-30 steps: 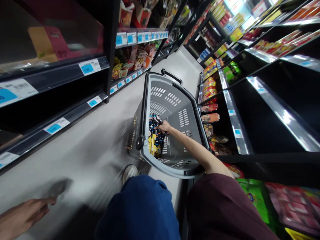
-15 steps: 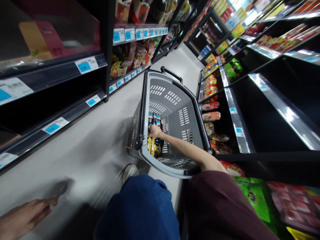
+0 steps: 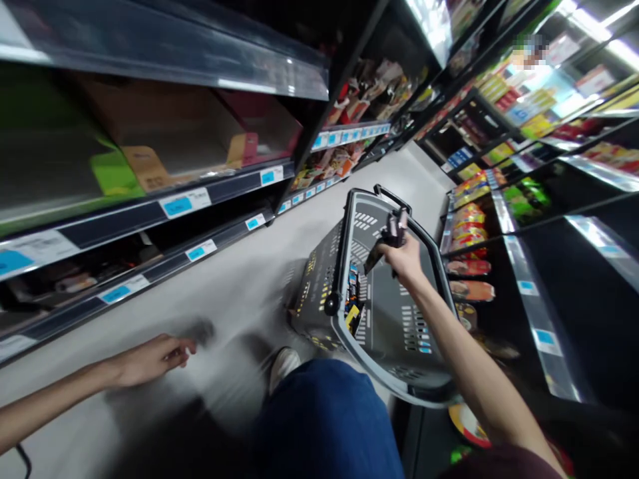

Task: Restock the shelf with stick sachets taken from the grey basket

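Observation:
My right hand is closed on several small dark packets, raised over the grey shopping basket. The print on these packets is blurred. Lower in the basket, against its left wall, lie dark-blue packs and a yellow pack, partly hidden by the rim. My left hand hangs above the floor at the left, fingers loosely bent and apart, with nothing in them.
Shelves with price tags and cardboard display boxes run along the left. On the right, shelves hold red and yellow snack packs. My knee and shoe are close to the basket. Grey floor lies between.
My right hand has come up from the basket's bottom with dark packets in it. My left hand has moved further into view. The whole view has shifted, putting the basket further right and lower.

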`<action>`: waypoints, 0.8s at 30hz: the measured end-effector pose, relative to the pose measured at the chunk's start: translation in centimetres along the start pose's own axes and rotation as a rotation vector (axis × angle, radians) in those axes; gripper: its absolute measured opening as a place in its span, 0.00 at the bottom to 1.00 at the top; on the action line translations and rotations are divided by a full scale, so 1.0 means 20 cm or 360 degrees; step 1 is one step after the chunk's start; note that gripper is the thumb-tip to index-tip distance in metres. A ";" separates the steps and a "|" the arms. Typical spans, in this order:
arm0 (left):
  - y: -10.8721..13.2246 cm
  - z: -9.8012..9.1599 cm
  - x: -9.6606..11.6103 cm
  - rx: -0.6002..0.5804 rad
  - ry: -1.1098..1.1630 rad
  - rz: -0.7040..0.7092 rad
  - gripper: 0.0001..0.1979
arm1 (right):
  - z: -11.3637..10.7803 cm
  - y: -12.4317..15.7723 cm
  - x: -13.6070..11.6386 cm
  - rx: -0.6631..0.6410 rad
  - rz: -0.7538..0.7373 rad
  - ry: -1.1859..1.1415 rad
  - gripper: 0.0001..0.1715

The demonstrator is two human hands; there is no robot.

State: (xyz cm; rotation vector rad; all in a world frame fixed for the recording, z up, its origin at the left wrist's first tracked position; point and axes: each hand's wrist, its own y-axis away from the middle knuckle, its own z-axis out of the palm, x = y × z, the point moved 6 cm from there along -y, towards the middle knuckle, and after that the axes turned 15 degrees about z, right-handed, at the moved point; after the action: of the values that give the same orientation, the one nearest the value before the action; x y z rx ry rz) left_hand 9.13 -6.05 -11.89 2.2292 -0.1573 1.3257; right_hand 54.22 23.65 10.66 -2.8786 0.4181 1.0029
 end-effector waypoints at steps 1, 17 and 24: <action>-0.02 0.00 0.05 -0.0067 0.0110 0.0061 0.17 | -0.06 0.05 -0.11 0.0086 -0.0120 -0.0058 0.13; 0.03 -0.37 0.85 0.0361 0.2097 0.0553 0.23 | 0.62 1.47 -1.09 -0.0760 -0.3058 0.0921 0.14; 0.04 -0.37 0.69 0.0746 0.1980 0.0378 0.15 | 0.83 1.60 -1.08 -0.0935 -0.2907 0.1269 0.16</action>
State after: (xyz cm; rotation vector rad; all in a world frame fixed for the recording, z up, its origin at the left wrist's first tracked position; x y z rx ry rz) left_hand 10.05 -0.70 2.85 1.2921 0.3895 2.8152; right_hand 19.25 0.41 11.89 -2.1900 -2.2387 -0.4284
